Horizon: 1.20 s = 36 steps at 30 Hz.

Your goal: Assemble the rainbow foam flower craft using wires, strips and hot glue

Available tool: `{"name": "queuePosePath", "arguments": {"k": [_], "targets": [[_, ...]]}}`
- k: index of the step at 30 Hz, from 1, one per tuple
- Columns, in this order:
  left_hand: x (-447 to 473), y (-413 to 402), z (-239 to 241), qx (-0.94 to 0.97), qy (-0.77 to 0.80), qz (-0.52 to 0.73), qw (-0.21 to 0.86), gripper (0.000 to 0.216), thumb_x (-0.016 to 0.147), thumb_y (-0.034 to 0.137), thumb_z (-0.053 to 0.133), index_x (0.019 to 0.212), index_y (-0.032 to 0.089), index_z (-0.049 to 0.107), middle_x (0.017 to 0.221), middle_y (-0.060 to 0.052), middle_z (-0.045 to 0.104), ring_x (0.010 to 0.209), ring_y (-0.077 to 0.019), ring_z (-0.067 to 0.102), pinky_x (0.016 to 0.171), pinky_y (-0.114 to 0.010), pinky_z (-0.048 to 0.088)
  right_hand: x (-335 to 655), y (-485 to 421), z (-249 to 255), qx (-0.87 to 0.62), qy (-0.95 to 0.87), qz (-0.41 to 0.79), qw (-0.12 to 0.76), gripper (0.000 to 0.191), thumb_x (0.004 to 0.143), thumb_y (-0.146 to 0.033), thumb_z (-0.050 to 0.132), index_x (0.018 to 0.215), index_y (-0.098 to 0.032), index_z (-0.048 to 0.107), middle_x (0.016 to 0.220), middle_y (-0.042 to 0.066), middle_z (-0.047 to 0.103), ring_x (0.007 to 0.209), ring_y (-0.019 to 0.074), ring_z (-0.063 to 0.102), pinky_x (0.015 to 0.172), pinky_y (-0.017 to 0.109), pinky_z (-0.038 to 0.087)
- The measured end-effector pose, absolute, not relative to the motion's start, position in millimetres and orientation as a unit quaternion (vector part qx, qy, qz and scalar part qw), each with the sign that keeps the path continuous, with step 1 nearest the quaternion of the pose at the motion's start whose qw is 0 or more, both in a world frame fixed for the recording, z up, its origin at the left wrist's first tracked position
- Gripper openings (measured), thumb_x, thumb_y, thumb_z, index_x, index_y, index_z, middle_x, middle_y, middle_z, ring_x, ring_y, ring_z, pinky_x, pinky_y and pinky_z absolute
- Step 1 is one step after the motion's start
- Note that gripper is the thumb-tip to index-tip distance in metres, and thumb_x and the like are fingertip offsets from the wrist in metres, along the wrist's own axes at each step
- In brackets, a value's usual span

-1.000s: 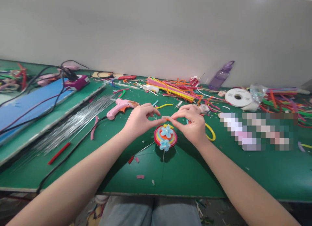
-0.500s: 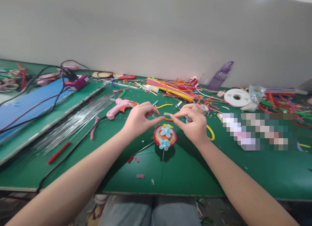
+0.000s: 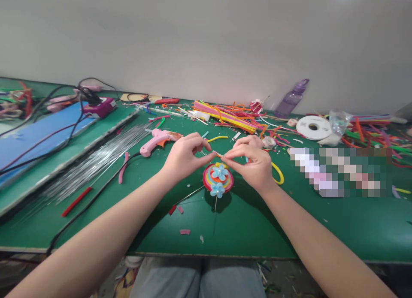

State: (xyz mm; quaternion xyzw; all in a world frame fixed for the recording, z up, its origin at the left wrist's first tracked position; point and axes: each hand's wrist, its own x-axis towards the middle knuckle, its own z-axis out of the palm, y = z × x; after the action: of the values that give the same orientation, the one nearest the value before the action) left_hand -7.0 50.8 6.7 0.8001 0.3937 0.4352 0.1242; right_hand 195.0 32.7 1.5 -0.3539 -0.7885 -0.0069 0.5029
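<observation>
Both hands meet over the middle of the green table (image 3: 257, 229), fingertips almost touching. The left hand (image 3: 186, 155) is closed down to a pinch of thumb and forefinger, the other fingers curled loosely above. The right hand (image 3: 255, 163) is pinched in the same way from the opposite side. Between the two pinches sits a small strip (image 3: 217, 154). Only a thin pale and orange sliver of it shows, too small to tell what it is made of. It hangs just above the far edge of a round disc (image 3: 218, 178) that lies flat on the table right below the fingers. The disc is a coil of coloured bands, red on the outside, then yellow, blue and orange further in. Two light-blue flowers lie on it, one in the centre and one at the near rim. A thin wire stem (image 3: 215, 209) runs from the disc toward the person. A yellow loop (image 3: 279, 174) lies just beside the right hand, partly hidden by it. A pink glue gun (image 3: 158, 140) lies near the left hand, with a sheaf of silver wires (image 3: 96, 161) beyond it. Heaps of coloured pipe cleaners (image 3: 225, 115) lie along the wall.
</observation>
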Motion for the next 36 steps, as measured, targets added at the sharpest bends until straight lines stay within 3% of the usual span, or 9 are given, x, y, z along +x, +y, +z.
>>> {"name": "queuePosePath", "arguments": {"k": [16, 36], "targets": [[-8.0, 51.6, 6.3, 0.802, 0.392, 0.43, 0.134, 0.005, 0.076, 0.02, 0.065, 0.074, 0.017, 0.069, 0.066, 0.002, 0.053, 0.059, -0.0094, 0.046, 0.056, -0.024, 0.037, 196.7, 34.5, 0.7, -0.359, -0.786, -0.014, 0.503, 0.007, 0.078, -0.026, 0.073, 0.075, -0.027, 0.067, 0.074, -0.003, 0.07, 0.079, 0.0177, 0.061, 0.087, 0.042, 0.042], [-7.7, 51.4, 7.4, 0.819, 0.389, 0.402, 0.131, 0.008, 0.077, 0.022, 0.063, 0.073, 0.017, 0.069, 0.068, 0.0, 0.058, 0.063, -0.0112, 0.052, 0.058, -0.023, 0.039, 198.3, 39.0, -3.3, -0.395, -0.768, -0.06, 0.5, 0.011, 0.079, -0.03, 0.071, 0.071, -0.025, 0.066, 0.072, -0.001, 0.065, 0.078, 0.0184, 0.061, 0.087, 0.042, 0.041]]}}
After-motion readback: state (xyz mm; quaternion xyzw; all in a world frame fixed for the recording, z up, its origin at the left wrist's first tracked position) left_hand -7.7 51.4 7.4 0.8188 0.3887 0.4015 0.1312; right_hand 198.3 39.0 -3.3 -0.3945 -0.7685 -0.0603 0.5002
